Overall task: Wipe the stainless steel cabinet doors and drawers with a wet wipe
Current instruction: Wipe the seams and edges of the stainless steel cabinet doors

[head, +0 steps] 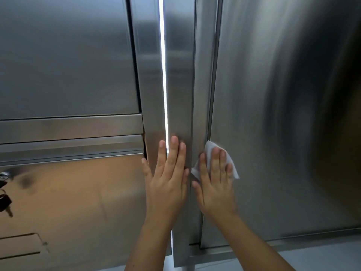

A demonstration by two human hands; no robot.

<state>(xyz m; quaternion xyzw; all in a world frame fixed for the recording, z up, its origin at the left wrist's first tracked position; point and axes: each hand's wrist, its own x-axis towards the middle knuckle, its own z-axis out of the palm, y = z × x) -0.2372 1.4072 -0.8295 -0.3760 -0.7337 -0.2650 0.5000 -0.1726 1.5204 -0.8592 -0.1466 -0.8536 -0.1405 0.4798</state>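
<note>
- Head view only — close in on the front of a steel cabinet, looking slightly down.
- Shows the left hand [166,180] spread flat with straight fingers on the upright post [179,85] between the drawers and the door, holding nothing; probably set there to brace the body while the other hand works.
- Shows the right hand [214,184] open as well, fingers straight, pressing the wet wipe [210,149] flat against the left edge of the cabinet door [273,114], just beside the door's upright rim.
- Leaves white corners of the wipe showing above the fingertips and to their right.
- Pressed under a flat palm rather than pinched, likely to keep as much cloth on the metal as possible; slightly blurred, so likely mid-stroke.
- Puts the two hands side by side, near but apart, low on the cabinet.
- Left of the post: an upper drawer [64,55], then a lower drawer [68,192] with a lock [4,175] and keys [4,202] hanging at the far left edge.
- Surface: brushed steel, smooth, with a streaky sheen, a warm brown reflection on the lower drawer and a dark one on the right of the door; cannot tell wiped parts from unwiped.
- Bright strip [163,65] down the post — a gap or a reflection, cannot tell which.
- Room: only a pale floor [322,257] below the door at lower right.
</note>
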